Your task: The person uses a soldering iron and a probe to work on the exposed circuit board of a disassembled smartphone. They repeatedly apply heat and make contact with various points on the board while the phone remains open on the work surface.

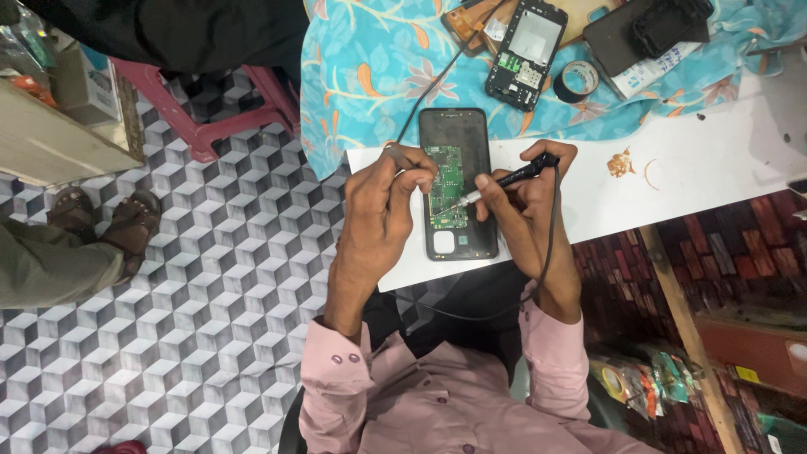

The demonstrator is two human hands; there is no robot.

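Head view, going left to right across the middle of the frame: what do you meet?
Sandalled feet on the cube-patterned floor → left hand → green circuit board on the opened phone → right hand holding the soldering iron → orange stain on the white table.

Even, fairly bright indoor light falls from above — the white table (714,160) glares pale, nearly washed out. Shadows stay soft and short under both hands; the frame's edges darken and blur slightly.
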